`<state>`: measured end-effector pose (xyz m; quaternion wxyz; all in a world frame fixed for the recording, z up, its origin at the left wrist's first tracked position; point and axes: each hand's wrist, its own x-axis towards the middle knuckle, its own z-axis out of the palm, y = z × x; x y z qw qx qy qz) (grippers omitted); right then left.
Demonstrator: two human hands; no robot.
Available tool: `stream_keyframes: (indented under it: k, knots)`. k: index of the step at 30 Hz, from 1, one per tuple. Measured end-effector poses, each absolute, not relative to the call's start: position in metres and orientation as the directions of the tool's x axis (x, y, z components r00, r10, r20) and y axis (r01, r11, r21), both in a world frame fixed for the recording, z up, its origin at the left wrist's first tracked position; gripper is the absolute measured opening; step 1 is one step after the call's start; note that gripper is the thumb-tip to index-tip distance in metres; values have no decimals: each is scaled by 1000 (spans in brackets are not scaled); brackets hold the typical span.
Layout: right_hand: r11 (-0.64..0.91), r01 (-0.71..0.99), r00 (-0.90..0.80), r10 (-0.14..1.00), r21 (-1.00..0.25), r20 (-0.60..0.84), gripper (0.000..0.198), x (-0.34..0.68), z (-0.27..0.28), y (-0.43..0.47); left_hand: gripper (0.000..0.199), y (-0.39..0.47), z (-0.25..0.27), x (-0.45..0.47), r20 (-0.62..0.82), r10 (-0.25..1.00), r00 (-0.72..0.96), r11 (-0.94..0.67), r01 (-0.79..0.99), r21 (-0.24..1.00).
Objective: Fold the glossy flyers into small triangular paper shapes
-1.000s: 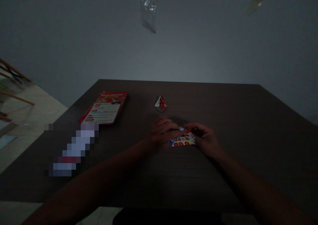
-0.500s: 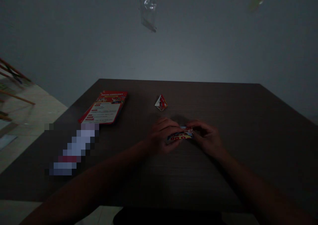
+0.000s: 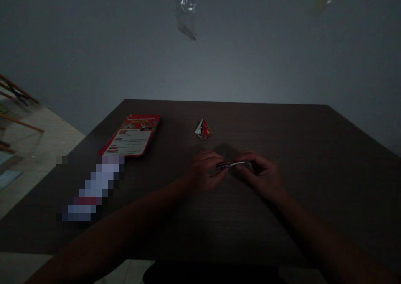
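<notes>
Between my two hands is a small piece of folded printed paper (image 3: 231,164), turned almost edge-on so that only a thin strip of it shows. My left hand (image 3: 206,170) pinches its left end between thumb and fingers. At the other end, the thumb and fingertips of my right hand (image 3: 260,172) close on it. Both hands are just above the dark table. Beyond them on the tabletop stands a small folded paper shape (image 3: 203,129), red and white with pointed corners.
A stack of red and white printed leaflets (image 3: 131,137) lies on the left of the dark wooden table (image 3: 300,142). Nearer me is a pixelated, blurred-out item (image 3: 97,188). A clear plastic bag (image 3: 186,12) hangs on the wall behind. Wooden furniture legs (image 3: 21,121) show at far left.
The folded paper has tipped from showing its colourful printed face to nearly edge-on. My left fingers have drawn back slightly from over it. Both hands keep hold of it.
</notes>
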<state>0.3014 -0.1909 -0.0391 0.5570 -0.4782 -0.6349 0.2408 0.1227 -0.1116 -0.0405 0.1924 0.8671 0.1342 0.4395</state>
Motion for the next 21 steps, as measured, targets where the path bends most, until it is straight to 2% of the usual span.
stream_keyframes:
  k: [3, 5, 7, 10, 12, 14, 21]
  knots:
    - [426, 328, 83, 876, -843, 475, 12, 300, -40, -191, 13, -115, -40, 124, 604, 482, 635, -818, 78, 570]
    - [406, 320, 96, 885, -856, 456, 18, 299, -41, -192, 17, -117, -39, 124, 484, 554, 678, -723, 104, 683]
    - [380, 304, 111, 897, -874, 429, 25, 300, -42, -192, 22, -118, -39, 124, 338, 641, 689, -567, 128, 814]
    - [357, 290, 119, 907, -888, 404, 32, 304, -44, -192, 28, -115, -40, 123, 122, 742, 659, -240, 91, 967]
    - [372, 322, 101, 901, -870, 423, 30, 308, -45, -192, 28, -112, -41, 124, 24, 778, 628, -53, 28, 998]
    - [417, 378, 53, 882, -827, 469, 28, 312, -46, -191, 27, -109, -42, 124, -39, 800, 599, 67, -24, 997]
    - [553, 479, -155, 817, -681, 555, 35, 311, -38, -187, 28, -107, -45, 126, -195, 738, 646, 334, -99, 937]
